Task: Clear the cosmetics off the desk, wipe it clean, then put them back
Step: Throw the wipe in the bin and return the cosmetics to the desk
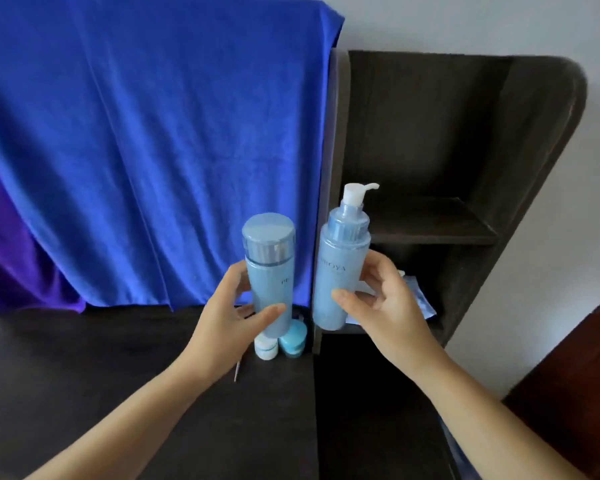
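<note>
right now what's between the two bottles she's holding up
Nothing sits between them. In the head view the capped bottle and the pump bottle are apart, and the gap shows only the blue cloth hanging behind.

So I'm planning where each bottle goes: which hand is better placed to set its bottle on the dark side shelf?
Right. The right hand holds the pump bottle directly in front of the side shelf. The left hand holds the capped bottle over the desk, before the blue cloth.
</note>
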`<state>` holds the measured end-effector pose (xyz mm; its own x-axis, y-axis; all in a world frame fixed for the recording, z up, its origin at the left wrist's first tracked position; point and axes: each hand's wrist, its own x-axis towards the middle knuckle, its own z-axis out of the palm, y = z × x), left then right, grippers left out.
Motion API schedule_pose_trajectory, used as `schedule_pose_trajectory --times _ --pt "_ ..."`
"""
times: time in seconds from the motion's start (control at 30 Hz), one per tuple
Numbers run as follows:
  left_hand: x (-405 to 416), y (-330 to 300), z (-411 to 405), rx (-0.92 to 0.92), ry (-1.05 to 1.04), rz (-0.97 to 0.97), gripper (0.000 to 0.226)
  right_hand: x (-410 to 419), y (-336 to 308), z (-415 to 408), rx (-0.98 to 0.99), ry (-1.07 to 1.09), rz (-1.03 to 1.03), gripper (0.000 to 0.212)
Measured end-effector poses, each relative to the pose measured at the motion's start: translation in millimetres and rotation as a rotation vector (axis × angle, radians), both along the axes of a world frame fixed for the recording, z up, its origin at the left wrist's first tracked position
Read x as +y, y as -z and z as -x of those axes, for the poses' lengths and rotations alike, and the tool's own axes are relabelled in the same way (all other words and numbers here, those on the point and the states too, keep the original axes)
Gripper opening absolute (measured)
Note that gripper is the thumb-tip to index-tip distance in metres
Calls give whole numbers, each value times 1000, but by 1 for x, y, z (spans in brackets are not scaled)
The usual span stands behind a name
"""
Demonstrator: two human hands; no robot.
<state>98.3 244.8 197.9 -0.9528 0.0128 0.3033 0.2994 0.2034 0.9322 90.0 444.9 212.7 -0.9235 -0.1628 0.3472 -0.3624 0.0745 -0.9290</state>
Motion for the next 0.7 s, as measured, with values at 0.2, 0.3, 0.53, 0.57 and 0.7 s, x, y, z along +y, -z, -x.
schedule_pose_trajectory --times 0.2,0.3,0.53,0.57,0.7 --pt "-124 58 36 -180 -86 64 45 -115 78 37 -190 65 -40 37" --pt "-174 84 65 -253 -100 97 47 -167 110 65 -259 151 -68 39" --pt "-207 161 127 -365 -50 104 46 -238 188 125 -378 289 -157 30" --pt "-206 171 132 -366 -43 97 48 -242 197 132 -386 301 -182 29" --pt "-196 199 147 -354 -41 80 48 -244 223 147 -386 371 -235 33"
